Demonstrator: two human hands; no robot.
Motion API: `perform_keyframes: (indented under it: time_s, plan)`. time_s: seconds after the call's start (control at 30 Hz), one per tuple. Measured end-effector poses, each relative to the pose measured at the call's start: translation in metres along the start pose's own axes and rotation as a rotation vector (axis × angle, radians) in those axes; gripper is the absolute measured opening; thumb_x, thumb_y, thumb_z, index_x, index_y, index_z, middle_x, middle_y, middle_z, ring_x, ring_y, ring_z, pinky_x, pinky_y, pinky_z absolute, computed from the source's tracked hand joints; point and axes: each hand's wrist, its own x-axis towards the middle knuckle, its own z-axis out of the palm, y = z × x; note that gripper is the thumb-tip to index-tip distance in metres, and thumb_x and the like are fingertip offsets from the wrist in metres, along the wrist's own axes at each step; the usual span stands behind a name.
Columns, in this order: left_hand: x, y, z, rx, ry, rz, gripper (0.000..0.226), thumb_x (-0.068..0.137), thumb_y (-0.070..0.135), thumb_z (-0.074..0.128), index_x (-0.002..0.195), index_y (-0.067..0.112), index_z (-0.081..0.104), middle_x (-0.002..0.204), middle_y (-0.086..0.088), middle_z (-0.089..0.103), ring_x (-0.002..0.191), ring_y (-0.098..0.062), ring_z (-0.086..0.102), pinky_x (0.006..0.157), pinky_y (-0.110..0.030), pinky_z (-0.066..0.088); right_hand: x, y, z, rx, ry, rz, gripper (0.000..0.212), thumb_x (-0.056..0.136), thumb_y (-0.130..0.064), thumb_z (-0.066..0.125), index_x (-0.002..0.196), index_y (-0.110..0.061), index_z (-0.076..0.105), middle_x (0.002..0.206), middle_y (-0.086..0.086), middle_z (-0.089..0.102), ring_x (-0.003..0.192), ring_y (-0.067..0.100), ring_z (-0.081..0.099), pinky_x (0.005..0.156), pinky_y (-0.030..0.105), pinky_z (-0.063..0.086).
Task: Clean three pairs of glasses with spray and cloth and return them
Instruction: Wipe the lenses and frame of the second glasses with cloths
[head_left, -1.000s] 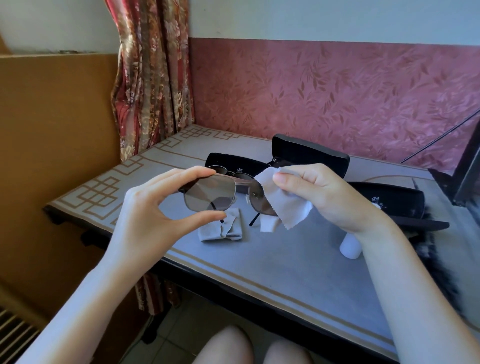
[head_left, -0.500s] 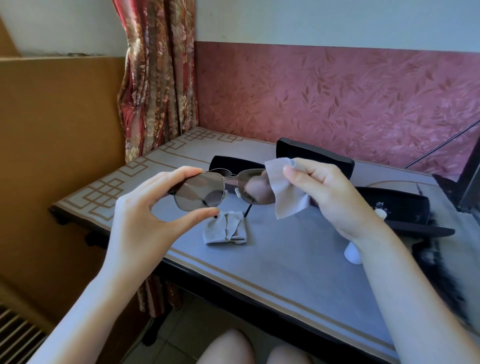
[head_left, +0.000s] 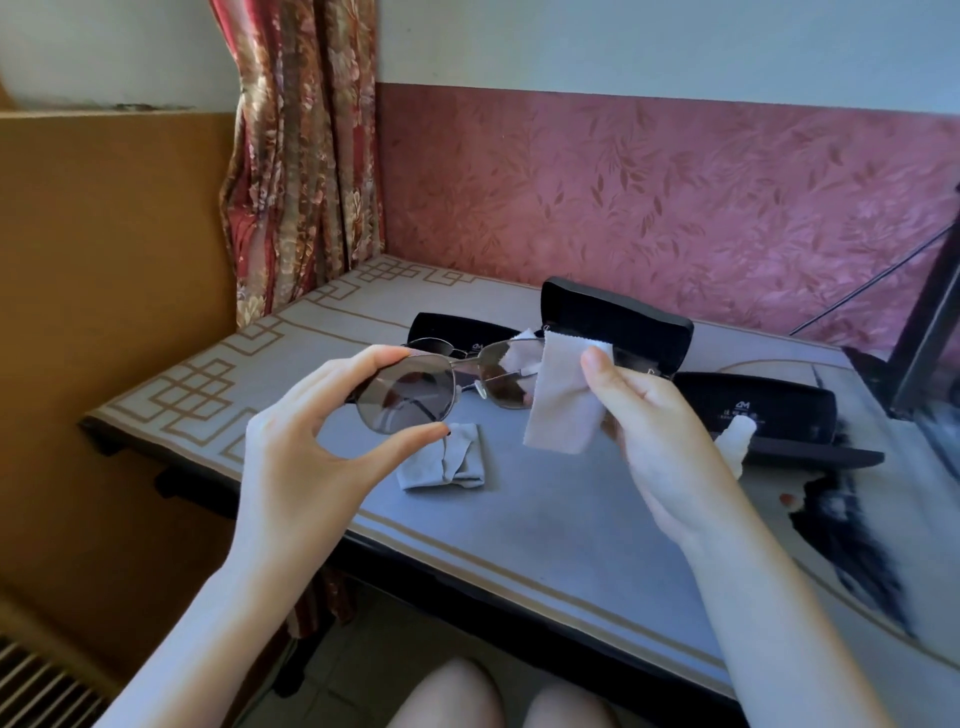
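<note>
A pair of tinted metal-framed glasses (head_left: 415, 392) is held up over the table. My left hand (head_left: 306, 457) pinches the left lens rim between thumb and forefinger. My right hand (head_left: 660, 431) pinches a pale grey cloth (head_left: 563, 400) against the right lens, folded over its outer edge. A white spray bottle (head_left: 735, 441) stands behind my right wrist, mostly hidden. Three black glasses cases sit at the back: an open one (head_left: 618, 317), one at the left (head_left: 457, 332) and one at the right (head_left: 753, 405).
A second folded grey cloth (head_left: 447, 460) lies on the grey table (head_left: 519, 519). A floral curtain (head_left: 301, 156) hangs at the back left beside a brown panel (head_left: 104, 312). A dark frame (head_left: 930, 322) stands at the right edge. My knees show below the table.
The cloth in my right hand has shifted outward, from the middle of the right lens to its outer edge. My left hand keeps its pinch on the left rim.
</note>
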Motion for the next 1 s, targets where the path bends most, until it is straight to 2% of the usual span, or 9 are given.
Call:
perform_keyframes:
  time_s: [0.1, 0.2, 0.27, 0.33, 0.4, 0.53, 0.67, 0.77, 1.0]
  plan:
    - [-0.001, 0.002, 0.000, 0.003, -0.004, 0.014, 0.053, 0.068, 0.030, 0.078, 0.118, 0.023, 0.061, 0.111, 0.018, 0.064, 0.104, 0.005, 0.061, 0.096, -0.013, 0.044, 0.001, 0.004, 0.005, -0.014, -0.002, 0.024, 0.105, 0.076, -0.076, 0.048, 0.114, 0.021, 0.038, 0.125, 0.040, 0.034, 0.118, 0.053, 0.033, 0.107, 0.066, 0.022]
    - [-0.001, 0.004, -0.001, 0.001, -0.004, 0.028, 0.052, 0.069, 0.030, 0.078, 0.118, 0.027, 0.059, 0.112, 0.022, 0.062, 0.106, 0.007, 0.060, 0.095, -0.011, 0.043, -0.003, 0.004, 0.011, 0.021, 0.012, 0.023, 0.106, 0.074, -0.076, 0.053, 0.110, 0.023, 0.039, 0.122, 0.042, 0.036, 0.115, 0.056, 0.034, 0.103, 0.069, 0.025]
    - [-0.002, 0.005, -0.001, 0.006, -0.010, 0.030, 0.052, 0.070, 0.031, 0.077, 0.118, 0.026, 0.059, 0.112, 0.021, 0.062, 0.106, 0.006, 0.060, 0.095, -0.011, 0.043, -0.005, 0.002, 0.011, 0.082, 0.010, 0.043, 0.088, 0.081, -0.068, 0.057, 0.103, 0.018, 0.056, 0.117, 0.038, 0.054, 0.113, 0.052, 0.049, 0.103, 0.062, 0.036]
    - [-0.003, 0.005, -0.001, -0.004, -0.011, 0.020, 0.053, 0.069, 0.030, 0.078, 0.118, 0.026, 0.059, 0.113, 0.018, 0.063, 0.106, 0.005, 0.061, 0.096, -0.013, 0.044, -0.005, 0.006, 0.010, 0.202, 0.026, 0.072, 0.048, 0.090, -0.042, 0.060, 0.098, 0.003, 0.072, 0.105, 0.013, 0.073, 0.103, 0.028, 0.067, 0.098, 0.039, 0.046]
    - [-0.004, 0.005, -0.001, -0.012, -0.017, 0.008, 0.053, 0.068, 0.031, 0.078, 0.119, 0.025, 0.060, 0.113, 0.017, 0.064, 0.106, 0.003, 0.061, 0.096, -0.014, 0.045, -0.007, 0.005, 0.011, 0.386, 0.037, 0.157, 0.039, 0.083, -0.030, 0.063, 0.103, 0.002, 0.071, 0.102, 0.010, 0.073, 0.095, 0.017, 0.065, 0.093, 0.030, 0.045]
    - [-0.006, 0.008, 0.001, 0.028, -0.040, 0.001, 0.055, 0.068, 0.033, 0.078, 0.118, 0.015, 0.065, 0.110, 0.011, 0.067, 0.105, 0.002, 0.062, 0.096, -0.013, 0.045, -0.007, -0.002, 0.022, 0.630, 0.127, 0.232, 0.050, 0.072, -0.024, 0.068, 0.114, 0.003, 0.067, 0.120, 0.016, 0.068, 0.103, 0.017, 0.064, 0.099, 0.031, 0.045]
    - [-0.007, 0.014, 0.005, 0.042, -0.037, 0.021, 0.053, 0.069, 0.030, 0.079, 0.117, 0.010, 0.066, 0.110, 0.009, 0.067, 0.106, 0.005, 0.059, 0.095, -0.009, 0.042, -0.008, -0.011, 0.033, 0.687, 0.274, 0.224, 0.043, 0.074, -0.031, 0.070, 0.109, -0.007, 0.072, 0.112, 0.007, 0.072, 0.107, 0.016, 0.067, 0.101, 0.031, 0.047]
    - [-0.008, 0.017, 0.006, 0.055, -0.031, 0.017, 0.054, 0.069, 0.027, 0.081, 0.118, 0.008, 0.066, 0.108, 0.006, 0.068, 0.105, 0.005, 0.060, 0.093, -0.008, 0.041, -0.008, -0.012, 0.039, 0.681, 0.393, 0.248, 0.025, 0.081, -0.034, 0.070, 0.092, -0.012, 0.075, 0.105, 0.006, 0.075, 0.110, 0.021, 0.066, 0.106, 0.038, 0.045]
    - [-0.010, 0.017, 0.004, 0.061, -0.016, 0.003, 0.055, 0.069, 0.033, 0.077, 0.118, 0.010, 0.066, 0.108, 0.011, 0.067, 0.106, 0.007, 0.058, 0.093, -0.005, 0.040, -0.008, -0.009, 0.041, 0.656, 0.406, 0.239, 0.016, 0.090, -0.021, 0.065, 0.084, -0.009, 0.073, 0.089, -0.003, 0.072, 0.093, 0.011, 0.063, 0.108, 0.035, 0.042]
